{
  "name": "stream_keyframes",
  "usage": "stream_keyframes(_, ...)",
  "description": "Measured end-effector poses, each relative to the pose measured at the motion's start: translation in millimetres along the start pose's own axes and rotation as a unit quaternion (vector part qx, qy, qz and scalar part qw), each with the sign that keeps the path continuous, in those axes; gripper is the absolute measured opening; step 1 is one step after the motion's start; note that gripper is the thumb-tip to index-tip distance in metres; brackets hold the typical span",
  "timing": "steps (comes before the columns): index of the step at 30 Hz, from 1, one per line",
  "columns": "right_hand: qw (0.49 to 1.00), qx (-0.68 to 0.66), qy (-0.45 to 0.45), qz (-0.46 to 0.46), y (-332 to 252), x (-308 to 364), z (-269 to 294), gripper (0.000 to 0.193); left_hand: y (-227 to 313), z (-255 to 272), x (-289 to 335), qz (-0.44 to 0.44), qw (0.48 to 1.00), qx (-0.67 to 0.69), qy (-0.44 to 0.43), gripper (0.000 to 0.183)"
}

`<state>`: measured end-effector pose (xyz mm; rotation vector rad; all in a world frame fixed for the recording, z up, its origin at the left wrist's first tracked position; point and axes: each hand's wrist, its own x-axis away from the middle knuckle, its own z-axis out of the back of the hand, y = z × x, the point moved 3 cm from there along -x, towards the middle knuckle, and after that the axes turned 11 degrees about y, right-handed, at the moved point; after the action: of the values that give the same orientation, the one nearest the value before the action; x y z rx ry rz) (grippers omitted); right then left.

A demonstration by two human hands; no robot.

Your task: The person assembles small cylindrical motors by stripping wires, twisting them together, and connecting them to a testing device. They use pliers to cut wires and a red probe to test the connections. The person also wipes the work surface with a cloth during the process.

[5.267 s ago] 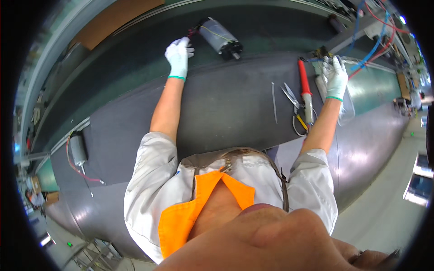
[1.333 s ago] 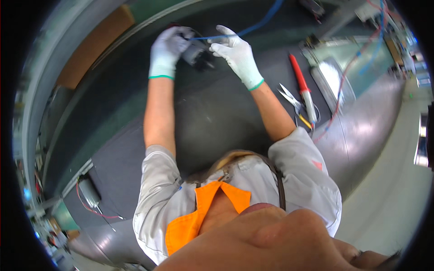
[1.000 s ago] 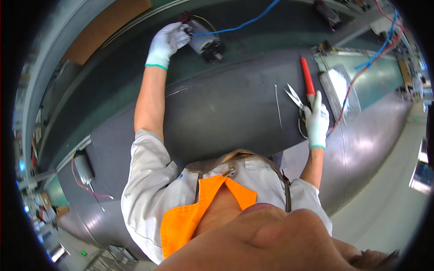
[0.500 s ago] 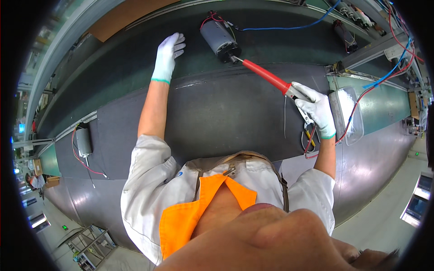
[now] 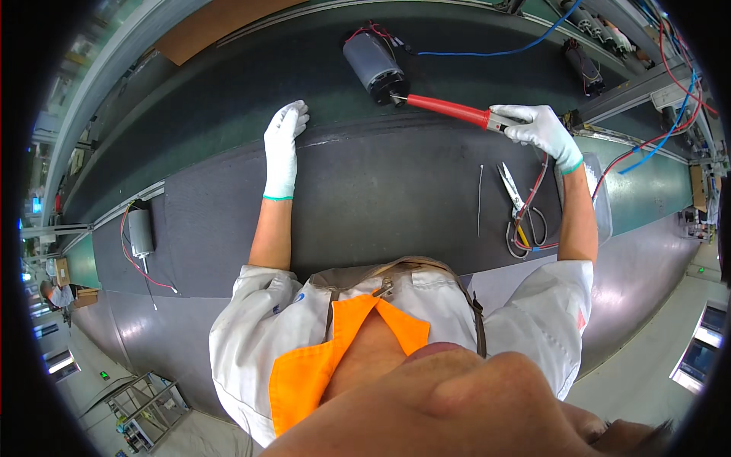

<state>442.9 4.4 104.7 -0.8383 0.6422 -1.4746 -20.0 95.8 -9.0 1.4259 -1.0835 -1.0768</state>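
My right hand (image 5: 542,135), in a white glove, grips the rear of a red test probe (image 5: 449,110) with a wire trailing from its back. The probe's metal tip meets the shaft end of a grey cylindrical motor (image 5: 369,59) with a black end cap. That motor lies tilted on the dark green belt, with red wires and a blue cable at its far end. My left hand (image 5: 283,148), also gloved, holds nothing. It hovers left of the motor near the belt's edge, apart from it, with fingers loosely extended and close together.
Scissors (image 5: 509,186) and a thin white cable tie (image 5: 480,199) lie at the right. A translucent bin (image 5: 601,206) sits behind my right forearm. Another motor (image 5: 140,232) is at the left, a third (image 5: 582,67) at the far right. Red and blue cables (image 5: 670,129) hang at right.
My right hand has moved up and away from me, bringing the probe nearer level; its tip stays at the motor's shaft end. My left hand has drawn back toward me.
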Motion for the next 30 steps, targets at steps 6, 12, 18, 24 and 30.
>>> stream_keyframes(6,1.000,0.003,-0.017,0.008,21.1,-20.9,11.1,0.046,-9.7,1.5,2.1,-0.014,1.000,0.012,0.012,0.040)
stream_keyframes(12,0.996,0.068,-0.015,0.063,6.7,-36.4,16.5,0.048,-12.9,0.1,2.4,-0.022,0.999,0.022,0.022,0.040)
stream_keyframes(18,0.995,0.065,-0.022,0.072,1.1,-52.1,5.3,0.048,-16.8,-0.9,3.9,-0.030,0.999,0.042,0.016,0.038)
stream_keyframes(24,0.990,0.119,0.002,0.079,-4.8,-53.8,-2.0,0.048,-19.9,5.4,0.8,-0.021,0.998,0.050,0.014,0.039)
stream_keyframes(30,0.948,0.244,0.101,0.179,-0.3,-14.9,-17.2,0.048,-21.9,6.6,-2.3,-0.024,0.998,0.063,0.002,0.037)
